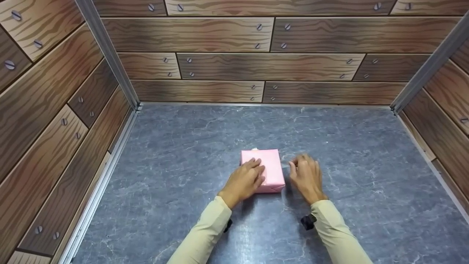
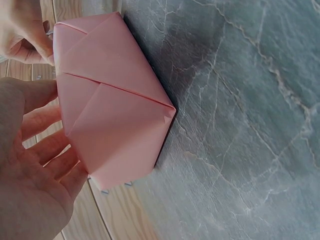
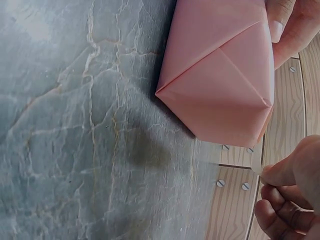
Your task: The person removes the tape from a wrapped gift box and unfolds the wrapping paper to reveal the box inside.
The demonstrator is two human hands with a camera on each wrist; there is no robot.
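Note:
A box wrapped in pink paper lies on the grey marbled surface, with folded flaps on its near end. My left hand rests on top of the box with its fingers spread over the paper, the fingertips showing along the upper face in the left wrist view. Just right of the box, my right hand is raised with thumb and forefinger together. Between them it pinches a small translucent strip of tape, whose far end points toward the box. The other fingers of that hand are curled.
A small whitish thing peeks out behind the far edge of the box. Wood-patterned panels with metal corner strips enclose the grey surface at the back and both sides.

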